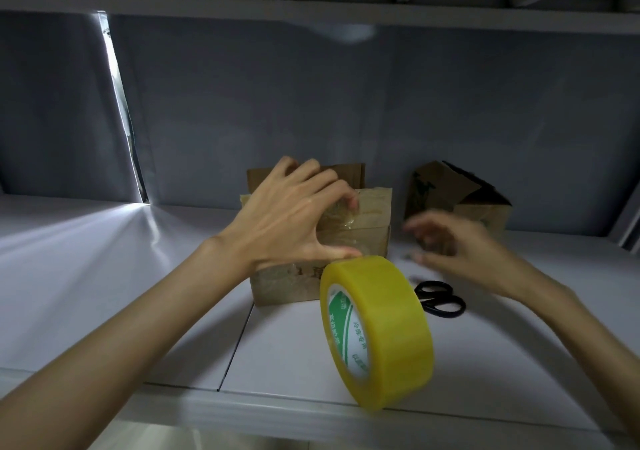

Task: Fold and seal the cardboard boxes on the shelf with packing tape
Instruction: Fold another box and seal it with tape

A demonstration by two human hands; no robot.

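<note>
Two cardboard boxes sit on the pale shelf (104, 269): the nearer box (363, 221) stands in the middle, and a second box (460, 197) sits tilted behind it to the right, its flaps loose. The left hand (287, 214) lies spread over the nearer box, fingers draped across the top flaps and the thumb pressed low on the front face, where a strip of clear tape (343, 228) runs down the cardboard. Just below the thumb, a yellow roll of packing tape (381, 328) stands on its edge near the front lip of the shelf, its green-and-white core label facing left; whether the strip still joins the roll I cannot tell. The right hand (460, 242) hovers to the right of the nearer box, blurred, fingers loosely curled and holding nothing that can be made out. Black-handled scissors (440, 299) lie flat on the shelf beneath that hand, just right of the roll.
</note>
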